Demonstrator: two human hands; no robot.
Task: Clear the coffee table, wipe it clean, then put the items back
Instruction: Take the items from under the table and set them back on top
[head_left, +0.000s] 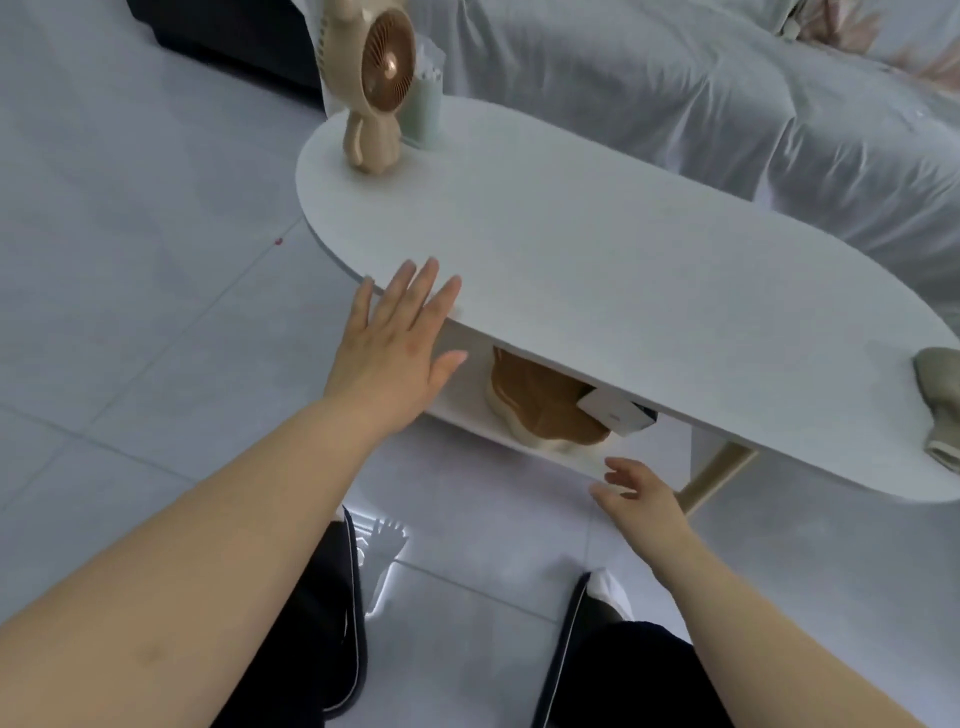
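Head cam looks down on a white oval coffee table (597, 249), and most of its top is bare. A tan bunny-shaped fan (376, 88) stands at about 11 o'clock on the top, with a pale green holder (426, 111) just behind it, touching or nearly so. Over at 3 o'clock a grey-green cloth (943, 400) lies on the table edge, partly cut off by the frame.

Both hands are empty. The left hand (395, 338) is spread flat, fingers splayed over the near rim at roughly 9 o'clock; I can't tell if it's actually pressing on the table. The right hand (636, 493) is loosely open, fingers slightly curled, hovering low in front of the lower shelf (467, 410), where a brown and cream bag-like thing (540, 410) and a small white box (615, 415) sit under the top.

My guess: clearing isn't finished, since the fan and holder are still up there. If it were me I'd lift the fan by its body, not the ears, keep it upright, then take the holder separately so nothing tips out. The cloth is well apart from both hands, so grab that last.
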